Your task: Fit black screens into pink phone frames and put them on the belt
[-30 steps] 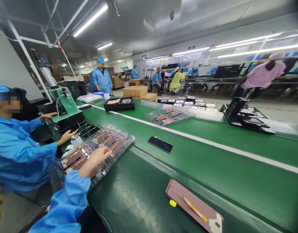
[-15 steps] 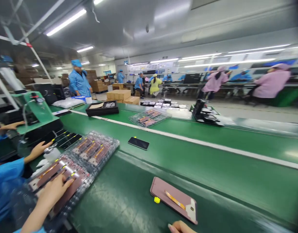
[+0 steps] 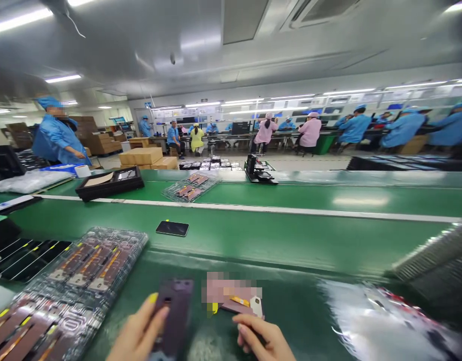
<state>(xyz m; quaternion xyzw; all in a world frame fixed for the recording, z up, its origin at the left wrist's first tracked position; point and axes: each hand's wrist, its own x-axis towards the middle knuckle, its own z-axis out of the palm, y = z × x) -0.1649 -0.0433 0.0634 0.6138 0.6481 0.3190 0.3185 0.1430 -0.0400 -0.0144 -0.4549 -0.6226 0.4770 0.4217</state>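
Pinching a dark mauve panel (image 3: 176, 313) between thumb and fingers, the left hand (image 3: 138, 328) is at the bottom of the frame, left of center. The panel is held lengthwise, pointing up the frame, with a yellow tab beside the fingertips; motion smears it, so its finer details are hard to make out. The right hand (image 3: 264, 337), at bottom center-right, has its fingers curled, thumb near forefinger, just beside the lower edge of a pink panel (image 3: 234, 292). I cannot tell whether it touches that panel or grips anything. The pink panel lies on the green bench (image 3: 298, 245) between the hands, partly pixelated, with an orange strip (image 3: 240, 301) across it and a yellow tab at its lower left.

At lower left, a clear tray (image 3: 137, 241) carries rows of similar panels with orange strips; dark screens (image 3: 37, 260) lie beside it at the left edge. Above the left hand, left of center, a black-faced phone-shaped part (image 3: 172, 228) lies flat, well apart from both hands. A clear plastic bag (image 3: 366, 313) rests at lower right, near a ribbed stack (image 3: 434, 255) at the right edge. Farther up, past a white strip (image 3: 261, 206), are a smaller clear tray of pink panels (image 3: 189, 191) and a black fixture (image 3: 259, 174).
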